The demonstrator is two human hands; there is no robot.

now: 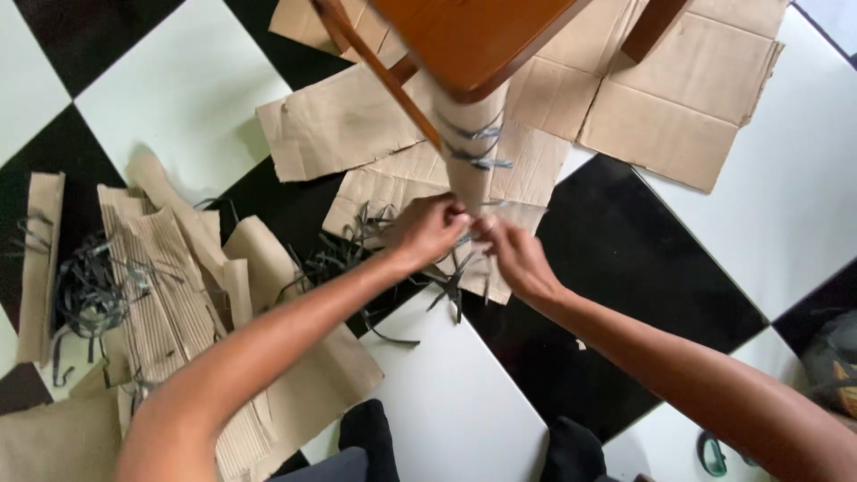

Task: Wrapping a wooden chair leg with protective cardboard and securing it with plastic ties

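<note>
Left grip (427, 230), right grip (516, 254) pinching wrapped (cardboard) leg (470, 152)

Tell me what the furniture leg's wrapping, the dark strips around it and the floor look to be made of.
Wrapping: brown corrugated cardboard, matte, ribbed on nearby pieces. Strips: probably plastic strapping, dark and thin. Floor: glossy black and white tiles, likely ceramic.

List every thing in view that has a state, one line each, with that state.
Table leg: wrapped in cardboard, tied round with dark straps.
Left hand: closed on the wrap's lower edge.
Right hand: pinching a dark strap there.
Cardboard sheets: flattened on the floor.
Corrugated strips: torn, piled.
Strap pile: loose, tangled.
</note>
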